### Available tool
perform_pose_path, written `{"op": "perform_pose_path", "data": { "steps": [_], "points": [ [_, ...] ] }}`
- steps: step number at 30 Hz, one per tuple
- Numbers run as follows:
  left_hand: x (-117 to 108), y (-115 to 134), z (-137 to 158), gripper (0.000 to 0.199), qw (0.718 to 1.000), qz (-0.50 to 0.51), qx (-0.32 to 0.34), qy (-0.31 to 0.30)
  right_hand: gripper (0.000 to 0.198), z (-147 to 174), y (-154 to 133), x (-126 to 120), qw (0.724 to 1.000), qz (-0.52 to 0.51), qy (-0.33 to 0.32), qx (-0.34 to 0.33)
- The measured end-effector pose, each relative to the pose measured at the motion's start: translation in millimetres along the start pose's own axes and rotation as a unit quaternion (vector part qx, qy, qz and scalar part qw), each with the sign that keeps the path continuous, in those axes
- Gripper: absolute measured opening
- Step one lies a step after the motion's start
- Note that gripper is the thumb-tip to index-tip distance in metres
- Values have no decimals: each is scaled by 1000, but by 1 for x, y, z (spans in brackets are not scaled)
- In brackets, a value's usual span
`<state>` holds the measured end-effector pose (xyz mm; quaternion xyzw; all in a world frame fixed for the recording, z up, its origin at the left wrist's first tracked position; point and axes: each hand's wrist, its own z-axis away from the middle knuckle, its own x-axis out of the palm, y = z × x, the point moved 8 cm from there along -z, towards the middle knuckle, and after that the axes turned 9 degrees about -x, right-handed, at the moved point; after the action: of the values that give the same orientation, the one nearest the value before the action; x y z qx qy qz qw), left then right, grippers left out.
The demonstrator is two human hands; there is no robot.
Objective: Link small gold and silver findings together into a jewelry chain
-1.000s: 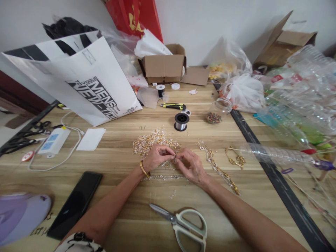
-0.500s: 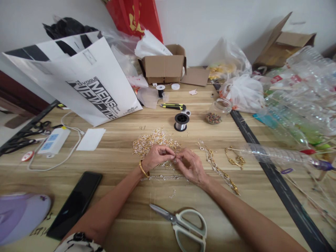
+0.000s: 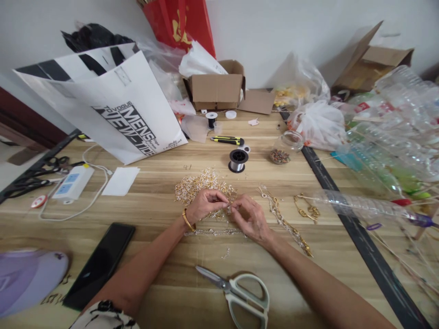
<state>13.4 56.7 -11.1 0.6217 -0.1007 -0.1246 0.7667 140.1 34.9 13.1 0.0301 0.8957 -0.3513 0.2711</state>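
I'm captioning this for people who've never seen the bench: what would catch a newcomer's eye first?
Probably the large white shopping bag at the left rear, with bold black lettering. Next, the left hand and right hand, fingertips close together at a glittering heap, centre. Then the pale-handled scissors lying nearer the viewer.

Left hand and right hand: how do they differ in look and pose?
The left hand has a gold bangle at its wrist; the right hand has a bare wrist.
The left hand's arm shows a patterned sleeve; the right hand's arm is bare as far as seen.
The left hand's fingers point rightward, the right hand's leftward.
Shared: both pinch, seemingly on a small piece too tiny to identify.
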Motion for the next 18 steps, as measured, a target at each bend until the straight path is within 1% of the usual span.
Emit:
{"op": "perform_pose_path", "data": {
  "steps": [9, 13, 18],
  "points": [
    [-1, 2, 1, 19, 1000, -23, -8, 9, 5, -1, -1, 0, 1000, -20, 1, 1],
    [0, 3, 1, 18, 1000, -19, -9, 5, 5, -1, -2, 1, 1000, -21, -8, 2],
    [0, -1, 0, 16, 1000, -14, -26, -4, 5, -1, -1, -1, 999, -30, 1, 12]
  ]
}}
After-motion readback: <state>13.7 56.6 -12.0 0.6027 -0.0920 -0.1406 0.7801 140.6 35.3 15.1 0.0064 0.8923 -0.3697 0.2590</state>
